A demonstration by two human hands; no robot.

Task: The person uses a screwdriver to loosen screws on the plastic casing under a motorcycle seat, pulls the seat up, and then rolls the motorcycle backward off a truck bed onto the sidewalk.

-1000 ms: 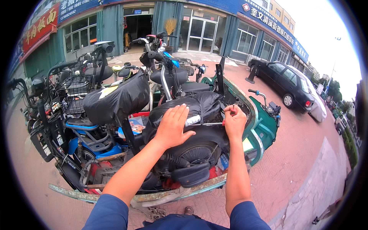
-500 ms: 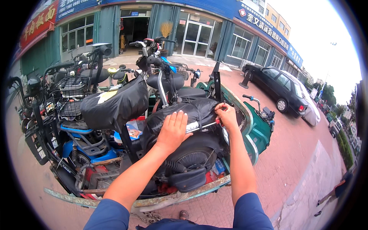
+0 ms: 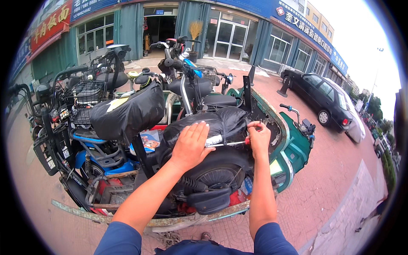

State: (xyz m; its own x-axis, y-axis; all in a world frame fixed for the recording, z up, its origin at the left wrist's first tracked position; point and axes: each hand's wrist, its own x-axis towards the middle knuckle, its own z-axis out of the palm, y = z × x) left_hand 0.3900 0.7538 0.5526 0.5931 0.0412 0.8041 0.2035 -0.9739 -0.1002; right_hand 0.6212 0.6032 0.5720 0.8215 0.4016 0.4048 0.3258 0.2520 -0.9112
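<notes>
L hand (image 3: 191, 146): open, palm down, fingers spread a little, flat on the black plastic wrap (image 3: 227, 121) over a bulky part above the rear wheel (image 3: 219, 176). R hand (image 3: 259, 138): fingers curled, gripping red end of screwdriver (image 3: 229, 144) at R end of wrap. Shaft lies approx. horiz. betw. the two hands, along lower edge of wrap, its L end by L thumb; contact there can't be told. White cylindrical item (image 3: 214, 140) sits just above shaft, partly covered by L fingers.

Containers: cart bed w/ worn green rim (image 3: 285, 134) holds the wheeled vehicle, incl. rear wheel + black side box (image 3: 209, 201); red and blue pieces low down, R of box, too small to ID. Colourful printed pack (image 3: 149, 140) lies L of wrap, partly blocked by black upright. Wire basket (image 3: 87, 100) far L; contents lost in clutter. Second black-wrapped bulk (image 3: 127, 111) w/ pale yellow patch; what's inside is hidden.

Unclear: R fingertips pinch sth. small and dark, can't ID. Tip of shaft hard to make out. Wheel partly cut off by fender + box. Foot (image 3: 205, 236) only partly in view at bottom.
</notes>
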